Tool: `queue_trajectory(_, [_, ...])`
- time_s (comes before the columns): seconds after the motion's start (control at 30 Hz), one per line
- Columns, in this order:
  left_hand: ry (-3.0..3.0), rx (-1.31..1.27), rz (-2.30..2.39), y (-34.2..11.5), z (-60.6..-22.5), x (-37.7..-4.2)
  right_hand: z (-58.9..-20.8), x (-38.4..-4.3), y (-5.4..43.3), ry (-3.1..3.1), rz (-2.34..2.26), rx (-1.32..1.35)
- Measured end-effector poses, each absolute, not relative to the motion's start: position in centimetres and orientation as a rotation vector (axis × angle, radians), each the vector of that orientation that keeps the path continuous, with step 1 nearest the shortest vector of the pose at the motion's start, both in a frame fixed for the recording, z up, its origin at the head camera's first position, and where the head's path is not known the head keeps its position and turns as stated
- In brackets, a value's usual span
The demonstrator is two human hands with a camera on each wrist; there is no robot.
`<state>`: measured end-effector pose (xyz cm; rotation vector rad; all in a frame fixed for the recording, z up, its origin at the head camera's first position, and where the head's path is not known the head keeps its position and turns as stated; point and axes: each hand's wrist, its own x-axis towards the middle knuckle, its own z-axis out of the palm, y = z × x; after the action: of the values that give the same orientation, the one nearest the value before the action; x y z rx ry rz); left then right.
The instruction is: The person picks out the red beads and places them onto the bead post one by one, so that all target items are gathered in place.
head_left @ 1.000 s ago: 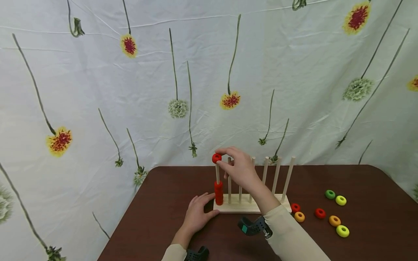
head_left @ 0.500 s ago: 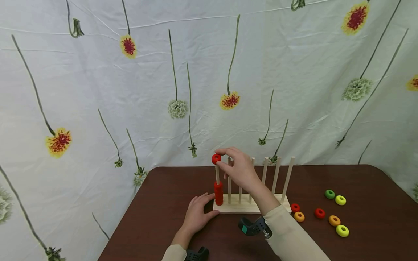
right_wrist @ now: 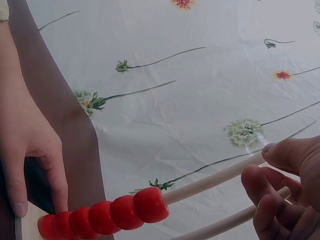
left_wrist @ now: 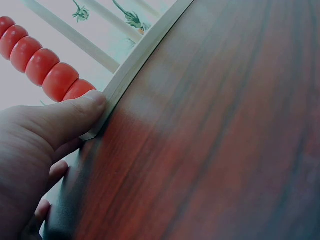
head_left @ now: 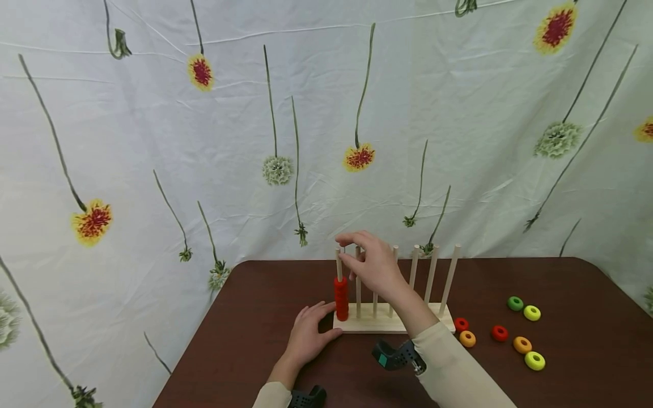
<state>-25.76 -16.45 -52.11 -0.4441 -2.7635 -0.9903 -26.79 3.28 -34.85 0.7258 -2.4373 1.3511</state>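
Note:
A wooden peg stand (head_left: 374, 324) with a row of upright pegs stands on the dark table. On its leftmost peg sits a stack of several red beads (head_left: 341, 299), also seen large in the left wrist view as red beads (left_wrist: 42, 66). My left hand (head_left: 308, 334) grips the left end of the base, its thumb (left_wrist: 82, 111) along the front edge beside the lowest bead. Around the top of that same peg hovers my right hand (head_left: 374, 260), thumb and index finger apart with no bead between them. The right wrist view has the fingertip right at the peg's tip (right_wrist: 257, 159).
Right of the stand lie loose beads: red (head_left: 500, 338), orange (head_left: 469, 344), yellow (head_left: 535, 366) and green (head_left: 515, 309) among them. The other pegs (head_left: 451, 280) rise bare behind the right forearm. A flower-printed cloth (head_left: 229, 130) hangs behind the table (head_left: 245, 351).
The red bead that the right fingers held at the peg's top has been let go and now sits on the stack, which is one bead taller. Both hands have stayed in place.

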Motion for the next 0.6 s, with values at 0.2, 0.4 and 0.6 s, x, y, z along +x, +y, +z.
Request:
queue_trajectory(0.2, [-2.773, -0.441, -0.989, -16.47, -52.17, -25.77, -35.02, -26.67, 3.43, -2.425, 1.404, 0.754])
queue_trajectory(0.4, [-2.770, -0.443, -0.995, -16.43, -52.06, -25.78, -35.25, -26.44, 3.65, -2.397, 1.443, 0.765])
queue_trajectory(0.6, [-2.766, -0.444, -0.992, -16.39, -51.88, -25.74, -35.73, -26.18, 4.07, -2.362, 1.470, 0.763])
